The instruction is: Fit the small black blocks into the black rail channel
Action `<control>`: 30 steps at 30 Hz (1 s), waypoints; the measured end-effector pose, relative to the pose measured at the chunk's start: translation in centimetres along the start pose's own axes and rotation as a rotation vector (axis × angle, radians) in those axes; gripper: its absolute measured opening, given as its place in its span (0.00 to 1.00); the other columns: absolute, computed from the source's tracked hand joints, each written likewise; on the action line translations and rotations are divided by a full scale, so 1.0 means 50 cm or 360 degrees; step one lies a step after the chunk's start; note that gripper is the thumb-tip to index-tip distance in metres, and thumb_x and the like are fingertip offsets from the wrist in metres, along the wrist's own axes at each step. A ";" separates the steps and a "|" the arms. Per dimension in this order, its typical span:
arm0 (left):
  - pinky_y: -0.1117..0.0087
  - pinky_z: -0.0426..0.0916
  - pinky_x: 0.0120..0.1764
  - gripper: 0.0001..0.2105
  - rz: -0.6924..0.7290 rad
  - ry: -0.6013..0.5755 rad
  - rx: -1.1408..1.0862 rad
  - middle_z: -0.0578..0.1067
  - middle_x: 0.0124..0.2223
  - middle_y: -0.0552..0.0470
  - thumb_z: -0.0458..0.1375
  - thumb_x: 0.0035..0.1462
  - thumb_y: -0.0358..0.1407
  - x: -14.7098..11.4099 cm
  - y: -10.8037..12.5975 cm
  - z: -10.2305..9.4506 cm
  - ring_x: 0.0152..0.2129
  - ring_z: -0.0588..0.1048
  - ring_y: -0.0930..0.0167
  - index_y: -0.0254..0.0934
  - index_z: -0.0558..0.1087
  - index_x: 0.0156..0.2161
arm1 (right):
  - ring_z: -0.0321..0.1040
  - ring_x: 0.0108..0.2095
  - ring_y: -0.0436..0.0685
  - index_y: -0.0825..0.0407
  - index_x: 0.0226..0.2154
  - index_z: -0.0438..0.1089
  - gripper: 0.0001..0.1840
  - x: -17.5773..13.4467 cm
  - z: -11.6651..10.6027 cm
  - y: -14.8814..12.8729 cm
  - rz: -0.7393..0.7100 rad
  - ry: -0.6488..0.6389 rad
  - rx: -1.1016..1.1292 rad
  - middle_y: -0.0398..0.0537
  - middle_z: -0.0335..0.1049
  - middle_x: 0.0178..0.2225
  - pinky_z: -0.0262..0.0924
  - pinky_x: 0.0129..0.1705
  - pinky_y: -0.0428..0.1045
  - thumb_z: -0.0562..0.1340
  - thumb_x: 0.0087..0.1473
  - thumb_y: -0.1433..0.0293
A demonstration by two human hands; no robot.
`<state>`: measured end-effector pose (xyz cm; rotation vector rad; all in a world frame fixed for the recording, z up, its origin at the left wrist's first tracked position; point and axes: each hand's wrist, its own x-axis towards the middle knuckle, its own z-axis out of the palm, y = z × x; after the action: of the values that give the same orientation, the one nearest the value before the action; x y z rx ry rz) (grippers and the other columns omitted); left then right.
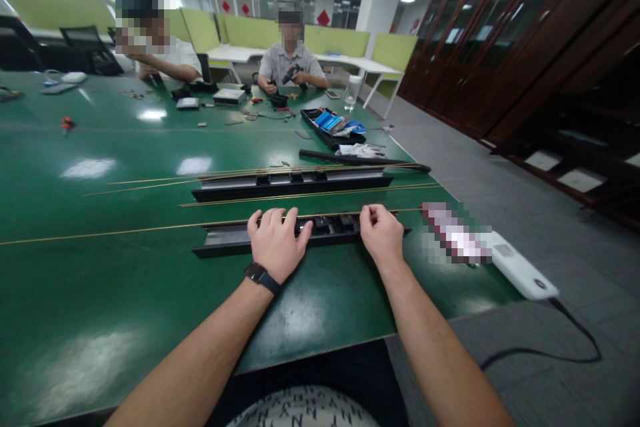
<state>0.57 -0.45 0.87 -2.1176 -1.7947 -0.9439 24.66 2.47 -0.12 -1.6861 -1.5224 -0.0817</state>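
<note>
A long black metal channel (224, 250) with a pale inner face lies across the green table in front of me, small black blocks (345, 221) set along its inside. My left hand (277, 240) lies over its middle, fingers spread and bent over the far edge, thumb beside the blocks. At the channel's right part, my right hand (381, 230) is closed in a pinch on a thin brass-coloured rod (150, 230). This rod runs along the channel and sticks out far to the left. The pinching fingertips partly hide it.
Behind lies a second black channel (293, 185) with more thin rods around it. Farther back are a black strip (365, 161), white gloves (361, 150) and a black tray (320, 121) of blue items. A white power bank (523, 267) with a cable is at right. Two people sit opposite.
</note>
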 end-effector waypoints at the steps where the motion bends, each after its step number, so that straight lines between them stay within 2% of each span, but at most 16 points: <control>1: 0.45 0.54 0.64 0.21 -0.0003 0.0003 -0.0006 0.81 0.52 0.40 0.53 0.70 0.51 0.000 0.001 0.000 0.53 0.76 0.55 0.41 0.79 0.54 | 0.73 0.33 0.58 0.49 0.34 0.75 0.19 0.000 0.000 0.000 0.0003 -0.0005 0.0002 0.49 0.77 0.30 0.60 0.41 0.51 0.55 0.67 0.57; 10: 0.45 0.55 0.63 0.29 0.0001 -0.0009 -0.0028 0.81 0.51 0.38 0.55 0.64 0.62 -0.001 0.001 -0.003 0.53 0.76 0.53 0.41 0.79 0.55 | 0.73 0.34 0.58 0.49 0.35 0.75 0.18 0.000 -0.001 0.000 0.0019 -0.0016 0.0002 0.49 0.78 0.30 0.60 0.41 0.51 0.56 0.66 0.57; 30: 0.44 0.54 0.64 0.27 0.0032 -0.0026 -0.0016 0.81 0.53 0.38 0.55 0.66 0.58 -0.003 -0.002 -0.006 0.54 0.75 0.52 0.41 0.78 0.56 | 0.74 0.34 0.59 0.50 0.36 0.76 0.19 -0.001 -0.002 -0.001 0.0018 -0.0020 0.0002 0.49 0.78 0.30 0.60 0.41 0.51 0.56 0.67 0.57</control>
<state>0.37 -0.68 0.99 -2.1513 -1.7770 -0.9351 24.64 2.37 -0.05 -1.6970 -1.5221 -0.0645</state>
